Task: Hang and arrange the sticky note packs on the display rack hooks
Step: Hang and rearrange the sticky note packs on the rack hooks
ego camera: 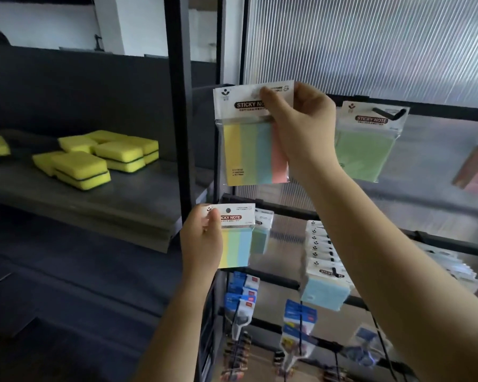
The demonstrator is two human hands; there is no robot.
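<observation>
My right hand holds a multicolour sticky note pack up at the top rail of the display rack, thumb near the hang hole in its white header. The hook behind it is hidden. My left hand grips a second multicolour pack lower down, in front of the second rail. A green pack hangs from a black hook to the right. A row of several packs with a blue one in front hangs on a lower hook. Another greenish pack hangs behind my left hand's pack.
A reddish pack hangs at the far right edge. Blue-carded items and other packaged goods hang on the lower rails. On the dark shelf to the left lie yellow sponges. A black upright post separates shelf and rack.
</observation>
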